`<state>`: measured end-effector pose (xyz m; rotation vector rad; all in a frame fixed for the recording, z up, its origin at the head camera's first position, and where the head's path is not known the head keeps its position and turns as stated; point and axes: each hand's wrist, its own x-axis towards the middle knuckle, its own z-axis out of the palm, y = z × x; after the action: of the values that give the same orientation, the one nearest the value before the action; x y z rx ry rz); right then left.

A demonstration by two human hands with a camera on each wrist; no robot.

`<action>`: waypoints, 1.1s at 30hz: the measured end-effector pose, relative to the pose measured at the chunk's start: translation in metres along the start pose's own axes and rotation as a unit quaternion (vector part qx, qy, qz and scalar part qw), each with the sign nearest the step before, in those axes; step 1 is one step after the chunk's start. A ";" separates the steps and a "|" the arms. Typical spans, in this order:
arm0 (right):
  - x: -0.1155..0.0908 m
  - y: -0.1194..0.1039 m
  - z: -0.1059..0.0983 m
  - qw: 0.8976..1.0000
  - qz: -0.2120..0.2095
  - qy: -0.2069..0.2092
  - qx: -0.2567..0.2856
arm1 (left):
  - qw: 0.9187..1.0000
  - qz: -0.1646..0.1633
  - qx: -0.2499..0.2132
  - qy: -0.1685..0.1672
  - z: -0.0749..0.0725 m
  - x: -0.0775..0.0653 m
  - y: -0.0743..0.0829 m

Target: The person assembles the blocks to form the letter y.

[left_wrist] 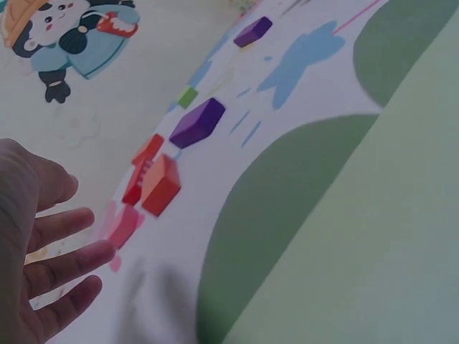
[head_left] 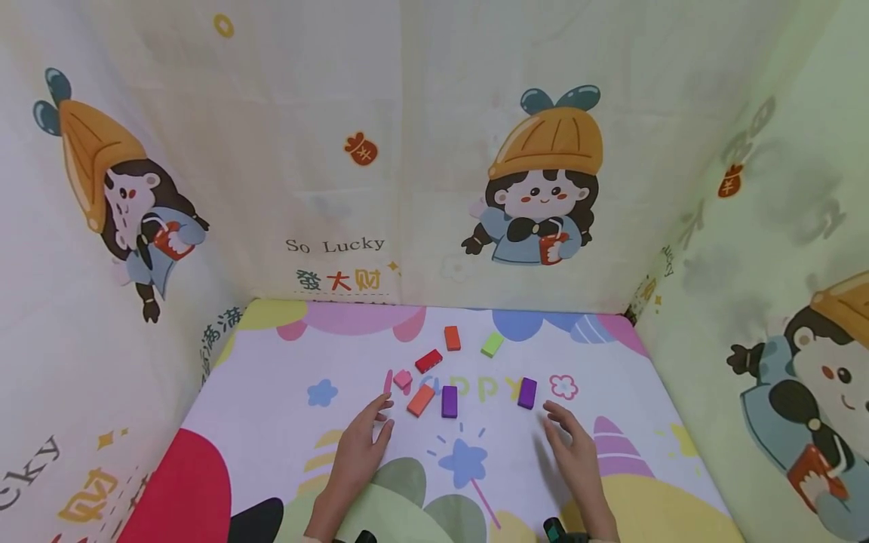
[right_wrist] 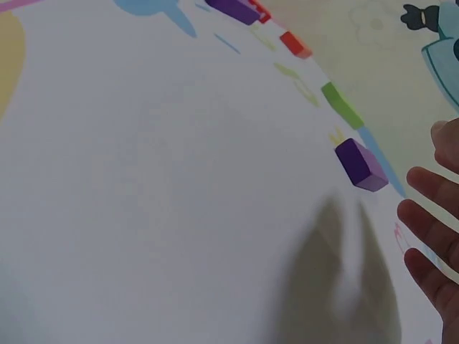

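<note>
Several small coloured blocks lie apart on the patterned table. My left hand [head_left: 360, 445], fingers spread and holding nothing, is nearest the pink block [head_left: 403, 378] and the orange block [head_left: 421, 400]. A purple block [head_left: 449, 402] lies just right of the orange one. My right hand [head_left: 572, 445] hovers beside the other purple block [head_left: 527, 394], fingers loosely bent, with nothing in them. Farther back are a red block [head_left: 428, 361], an orange-red block [head_left: 452, 338] and a light green block [head_left: 492, 345]. In the right wrist view that second purple block [right_wrist: 361, 165] stands off the fingertips.
The table [head_left: 271, 400] has a printed cloth with stars, flowers and letters. Pale printed curtains [head_left: 421, 188] enclose it at the back and both sides. Dark wrist devices [head_left: 555, 529] show at the bottom edge.
</note>
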<state>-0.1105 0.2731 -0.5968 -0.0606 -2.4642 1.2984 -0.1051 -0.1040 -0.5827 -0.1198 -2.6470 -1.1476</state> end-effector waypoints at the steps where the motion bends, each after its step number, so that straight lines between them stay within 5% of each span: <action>1: 0.002 0.000 0.001 1.000 0.006 -0.002 0.003 | 1.000 -0.003 -0.007 -0.003 0.003 0.000 0.002; 8: 0.011 0.002 0.010 1.000 0.023 -0.005 0.010 | 0.999 -0.018 -0.035 -0.029 0.025 -0.001 0.015; 20: 0.024 0.012 0.026 1.000 0.006 0.009 0.010 | 0.997 0.063 -0.042 -0.004 0.058 -0.003 0.018; 33: 0.031 0.016 0.026 0.997 0.044 -0.053 -0.038 | 0.994 0.045 -0.082 -0.060 0.081 0.016 0.047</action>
<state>-0.1502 0.2675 -0.6141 -0.1224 -2.6289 1.2724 -0.1284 -0.0133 -0.5980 -0.3465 -2.6146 -1.3651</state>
